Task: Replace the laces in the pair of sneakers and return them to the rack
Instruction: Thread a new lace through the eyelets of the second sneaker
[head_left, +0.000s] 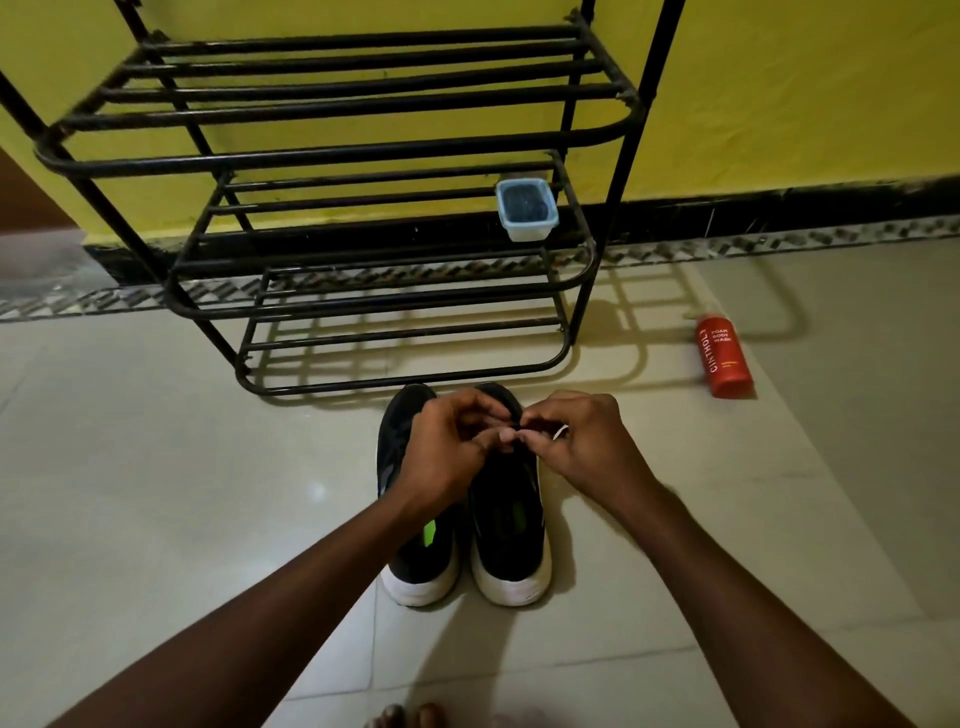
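Observation:
Two black sneakers with white soles stand side by side on the floor, heels toward me: the left sneaker (410, 551) and the right sneaker (511, 525). My left hand (447, 447) and my right hand (582, 441) meet over the right sneaker's lacing area, fingers pinched together on a dark lace (519, 428). The lace is mostly hidden by my fingers. A ring shows on my right hand. The black metal shoe rack (363, 156) stands just beyond the toes, its shelves bare of shoes.
A small clear plastic tub (525, 210) with dark contents sits on the rack's middle shelf at the right. A red body-wash bottle (723, 356) lies on the tiled floor to the right. Yellow wall behind. My toes (410, 717) show at the bottom edge.

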